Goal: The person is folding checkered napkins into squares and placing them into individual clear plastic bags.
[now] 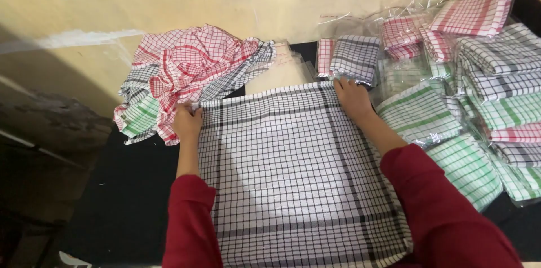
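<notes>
Black-and-white checked cloth point(293, 172) is lying spread flat on the dark table point(124, 200) in the head view, running straight away from the person, its near edge at the body and its far edge just short of the wall. Both hands are sitting on that far edge, so the cloth is lying below and between them. The left hand point(187, 121) is pinching the far left corner, fingers closed over the hem; the right hand point(353, 98) is pressing on the far right corner, fingers curled down on the fabric, though whether it is gripping or only pressing I cannot tell. Both arms in red sleeves point(445, 211) are reaching forward nearly straight along the cloth's sides. A crumpled heap of red, green and black checked cloths point(186, 71) is lying just beyond the left hand, touching it. Folded cloths in clear bags point(484, 93) are crowding the right side, near the right hand.
</notes>
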